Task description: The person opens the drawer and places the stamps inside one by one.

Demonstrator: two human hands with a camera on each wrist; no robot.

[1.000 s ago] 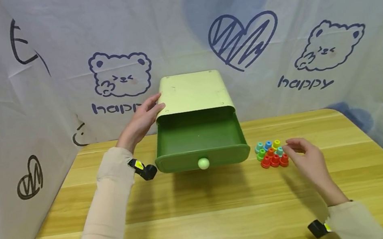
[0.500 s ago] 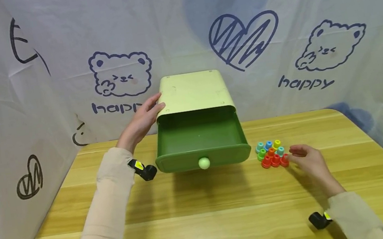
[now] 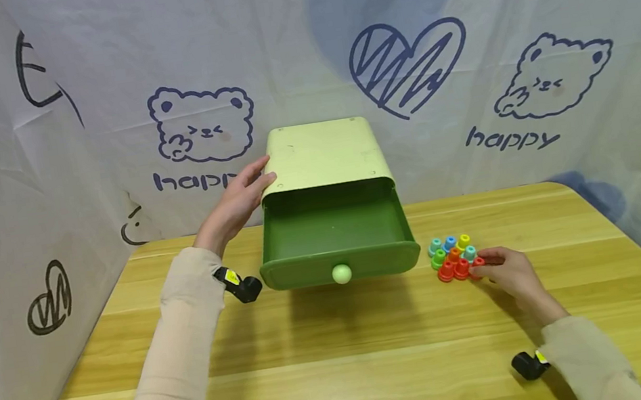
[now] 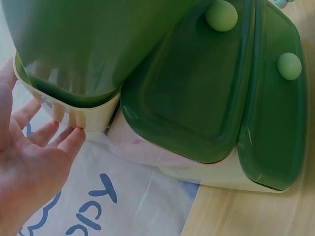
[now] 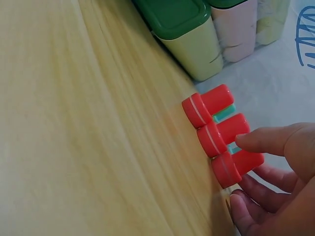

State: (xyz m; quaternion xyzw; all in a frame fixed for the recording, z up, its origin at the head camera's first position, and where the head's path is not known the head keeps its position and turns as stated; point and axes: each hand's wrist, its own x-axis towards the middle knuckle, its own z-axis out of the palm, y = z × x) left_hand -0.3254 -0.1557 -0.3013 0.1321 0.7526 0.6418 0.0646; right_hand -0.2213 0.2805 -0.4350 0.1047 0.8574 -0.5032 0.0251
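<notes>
Right wrist: red peg (image 5: 236, 166) upright between fingers (image 5: 266, 140).

A wooden surface (image 3: 345, 374) of pale yellow planks fills the lower half of the frame, its grain running left to right. Behind and along both sides hangs a white cloth backdrop (image 3: 93, 68) printed in dark blue — a bear's face (image 3: 203, 122) left of centre with the word "happy" under it, a scribbled heart (image 3: 408, 67) above centre-right, and a second bear (image 3: 551, 74) at the right, also captioned "happy". A small heart doodle (image 3: 49, 296) sits on the left panel, low down, beside bold curved strokes higher up.
</notes>
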